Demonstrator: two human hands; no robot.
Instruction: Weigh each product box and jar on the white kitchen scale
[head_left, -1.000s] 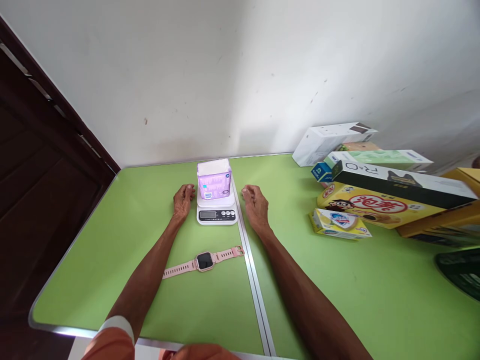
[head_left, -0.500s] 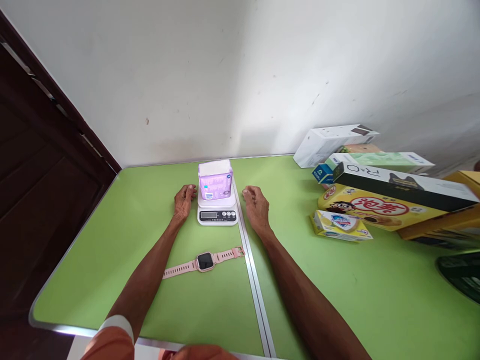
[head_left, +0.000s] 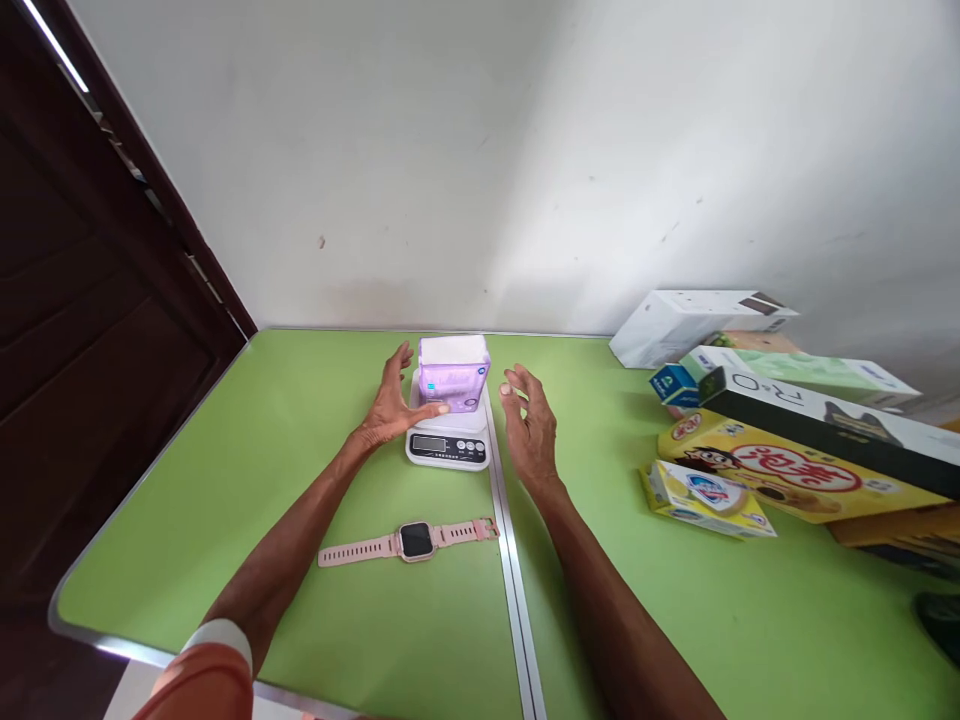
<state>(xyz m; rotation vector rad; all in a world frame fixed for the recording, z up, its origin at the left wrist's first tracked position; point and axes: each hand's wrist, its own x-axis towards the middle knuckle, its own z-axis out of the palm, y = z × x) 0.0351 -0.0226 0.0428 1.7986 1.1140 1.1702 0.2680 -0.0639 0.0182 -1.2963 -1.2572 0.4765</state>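
A: Where does the purple pack (head_left: 457,378) stand?

B: Upright on the white scale (head_left: 448,458), pale top facing up; it sits on the platform, behind the scale's display and round buttons; the display is too small to read.

A: And the left hand (head_left: 388,405)?

B: Just left of the scale, spread wide; its fingers point up beside the pack and its thumb reaches across the pack's lower front; I can't tell whether that thumb touches.

A: The right hand (head_left: 531,430)?

B: Just right of the scale, apart from the pack; the fingers are parted and loosely bent, the palm turned toward the scale.

A: What lies nearer the person than the scale?

B: A pink watch (head_left: 417,541), strap stretched out flat, dark screen up; it rests on the green desk (head_left: 375,640), as the scale does.

A: And farther off?

B: Well to the right of the scale, a cluster of boxes; a small yellow box (head_left: 701,497), a larger yellow box (head_left: 795,476) with red lettering, a black-and-white box (head_left: 817,420) above that, a little blue box (head_left: 673,385), a pale green box (head_left: 810,372); a white box (head_left: 686,328) stands near the wall (head_left: 450,150), which rises behind the scale.
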